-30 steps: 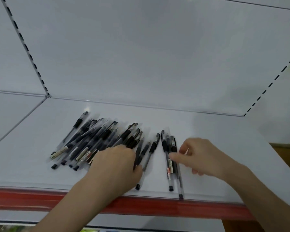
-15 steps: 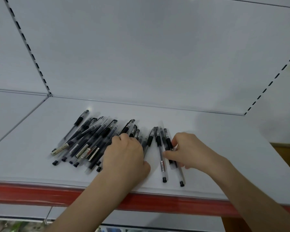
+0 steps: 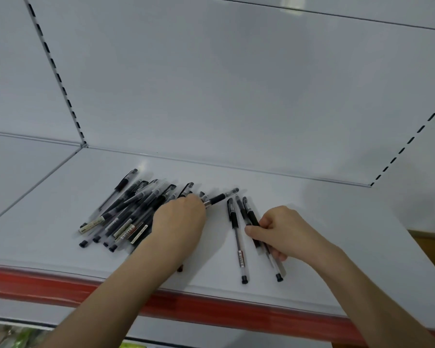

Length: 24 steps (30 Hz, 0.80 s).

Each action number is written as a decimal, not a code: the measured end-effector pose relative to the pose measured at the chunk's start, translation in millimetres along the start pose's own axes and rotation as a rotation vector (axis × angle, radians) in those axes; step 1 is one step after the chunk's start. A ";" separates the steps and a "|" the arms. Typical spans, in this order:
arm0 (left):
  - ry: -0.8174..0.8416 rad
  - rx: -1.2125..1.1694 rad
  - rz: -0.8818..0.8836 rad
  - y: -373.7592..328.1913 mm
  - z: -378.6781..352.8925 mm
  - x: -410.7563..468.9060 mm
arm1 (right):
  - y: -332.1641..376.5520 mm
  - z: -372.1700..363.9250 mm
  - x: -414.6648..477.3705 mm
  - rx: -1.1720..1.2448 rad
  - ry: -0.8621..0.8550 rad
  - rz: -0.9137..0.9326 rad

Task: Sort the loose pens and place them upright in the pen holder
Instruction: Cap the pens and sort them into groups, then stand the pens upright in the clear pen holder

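Note:
A pile of several black-capped clear pens (image 3: 126,212) lies on the white shelf (image 3: 312,212). My left hand (image 3: 178,219) rests over the pile's right side and its fingers curl round one pen (image 3: 221,197) that sticks out to the right. My right hand (image 3: 284,232) grips two pens (image 3: 251,219) lying side by side, thumb across them. A single pen (image 3: 237,237) lies loose between my hands. No pen holder shows.
The shelf has a red front strip (image 3: 60,285) along its near edge. White back panel (image 3: 211,84) with slotted uprights stands behind. A brown surface (image 3: 432,247) shows at the far right beyond the shelf.
My right hand drew two pens to the right, away from the pile, leaving one pen between my hands. My left hand moved up over the pile and took hold of a pen.

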State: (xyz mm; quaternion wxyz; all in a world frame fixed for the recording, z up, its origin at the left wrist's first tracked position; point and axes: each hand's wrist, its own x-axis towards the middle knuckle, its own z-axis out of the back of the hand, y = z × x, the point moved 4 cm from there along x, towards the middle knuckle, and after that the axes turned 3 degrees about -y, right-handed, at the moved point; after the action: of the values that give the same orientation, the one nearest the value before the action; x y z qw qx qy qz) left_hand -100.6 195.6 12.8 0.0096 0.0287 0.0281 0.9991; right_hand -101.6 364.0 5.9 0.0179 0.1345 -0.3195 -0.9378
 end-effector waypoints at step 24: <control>-0.417 -1.641 0.249 175.9 51.7 -96.9 | 251.3 -65.1 -5.3 0.818 0.160 0.570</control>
State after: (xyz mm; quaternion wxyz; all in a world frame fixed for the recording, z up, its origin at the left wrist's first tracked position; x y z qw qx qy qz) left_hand -3.9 20.9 68.8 -0.0774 0.1988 -0.7100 0.6712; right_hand -92.4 126.0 109.6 0.2436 0.1095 -0.6823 -0.6805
